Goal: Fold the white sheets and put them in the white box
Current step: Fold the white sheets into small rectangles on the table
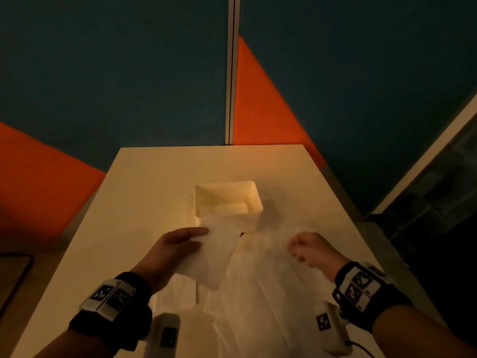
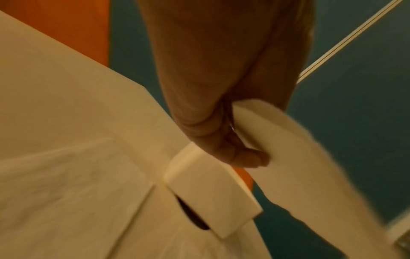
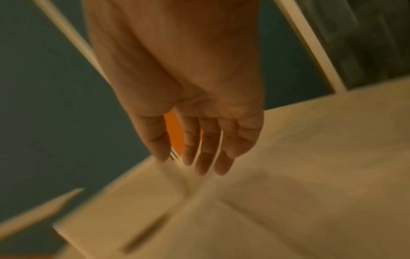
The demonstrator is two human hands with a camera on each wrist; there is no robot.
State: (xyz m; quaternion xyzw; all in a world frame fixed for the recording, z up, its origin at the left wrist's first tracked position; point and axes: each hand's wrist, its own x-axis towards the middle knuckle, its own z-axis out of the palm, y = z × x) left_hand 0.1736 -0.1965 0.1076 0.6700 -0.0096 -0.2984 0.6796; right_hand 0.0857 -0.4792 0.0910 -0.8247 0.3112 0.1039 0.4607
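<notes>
One folded sheet, left-held, points its long axis toward the box.

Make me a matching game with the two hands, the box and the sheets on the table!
Things:
1. left hand
2. right hand
3. white box
4. unfolded sheets

States:
a. spread flat on the table
b. holds nothing
c. open on top, at the far side of the sheets
d. holds a folded sheet

Pairs: 1-d, 2-b, 3-c, 4-a
</notes>
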